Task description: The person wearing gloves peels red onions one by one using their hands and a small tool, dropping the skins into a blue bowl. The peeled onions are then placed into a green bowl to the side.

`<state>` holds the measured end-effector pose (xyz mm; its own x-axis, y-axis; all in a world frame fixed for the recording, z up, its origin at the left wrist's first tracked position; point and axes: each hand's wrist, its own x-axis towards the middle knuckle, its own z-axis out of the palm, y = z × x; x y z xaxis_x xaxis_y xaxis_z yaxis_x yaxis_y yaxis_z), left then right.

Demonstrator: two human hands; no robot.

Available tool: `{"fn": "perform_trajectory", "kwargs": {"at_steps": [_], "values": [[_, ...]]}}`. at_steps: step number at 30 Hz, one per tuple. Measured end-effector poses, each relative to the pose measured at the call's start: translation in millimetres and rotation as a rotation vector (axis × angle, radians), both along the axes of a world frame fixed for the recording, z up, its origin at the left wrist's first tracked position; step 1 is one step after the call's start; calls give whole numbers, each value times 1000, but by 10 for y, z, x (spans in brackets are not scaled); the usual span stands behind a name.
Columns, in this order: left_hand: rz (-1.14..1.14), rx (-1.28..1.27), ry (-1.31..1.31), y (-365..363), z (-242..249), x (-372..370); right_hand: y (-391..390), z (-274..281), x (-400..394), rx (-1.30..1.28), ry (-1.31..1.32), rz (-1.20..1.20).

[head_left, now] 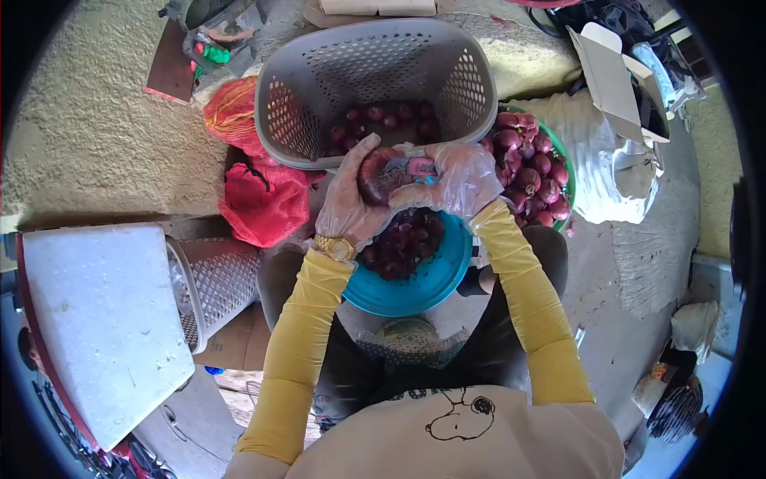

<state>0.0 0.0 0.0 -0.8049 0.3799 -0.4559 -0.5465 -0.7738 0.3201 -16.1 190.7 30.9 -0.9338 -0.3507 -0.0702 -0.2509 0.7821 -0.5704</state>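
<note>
My left hand [351, 195], in a clear plastic glove, is wrapped round a red onion [377, 177]. My right hand [463, 177], also gloved, grips a small tool with a pink part [420, 166] against the right side of that onion. Below both hands a blue basin [407, 297] holds onion skins or peeled pieces [405, 243]; which of these is hard to tell. Just beyond the hands stands a grey perforated basket [375, 44] with several red onions [389, 120] at its bottom. At the right, a green-rimmed tub [568, 160] is heaped with onions [528, 177].
Red net bags [267, 199] lie left of the basket. Nearer on the left are a white board [100, 319] and a second perforated basket [223, 279]. A white sack [586, 152] and an open carton [610, 80] are at the right.
</note>
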Motion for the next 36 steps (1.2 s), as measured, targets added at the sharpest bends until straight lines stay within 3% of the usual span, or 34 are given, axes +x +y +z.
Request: {"fn": "perform_trajectory", "kwargs": {"at_steps": [3,5,12,14,15,17,18,20,24,30,36], "values": [[116,-208,238,64,-23,8,-35,-126,17,2,30,-36],[174,142,-64,55,-99,-76,-89,-186,23,-11,58,-79],[298,234,8,122,-210,-37,-179,-506,96,43,6,-167],[323,198,14,145,-178,-44,-171,-621,93,-81,134,-166],[321,197,14,144,-179,-53,-155,-573,76,-82,134,-168],[271,-84,149,114,-194,-75,-108,-383,29,-125,99,-146],[270,-85,148,48,-149,-100,-87,-308,13,-125,99,-147],[-35,154,20,-96,1,-157,-55,-199,-7,-13,4,-146],[22,60,-65,10,5,-136,-63,-167,36,-76,103,-64],[147,194,-107,78,-135,-99,-102,-171,73,-18,74,-115],[288,120,0,105,-258,-77,-191,-507,101,-43,136,-165]]}}
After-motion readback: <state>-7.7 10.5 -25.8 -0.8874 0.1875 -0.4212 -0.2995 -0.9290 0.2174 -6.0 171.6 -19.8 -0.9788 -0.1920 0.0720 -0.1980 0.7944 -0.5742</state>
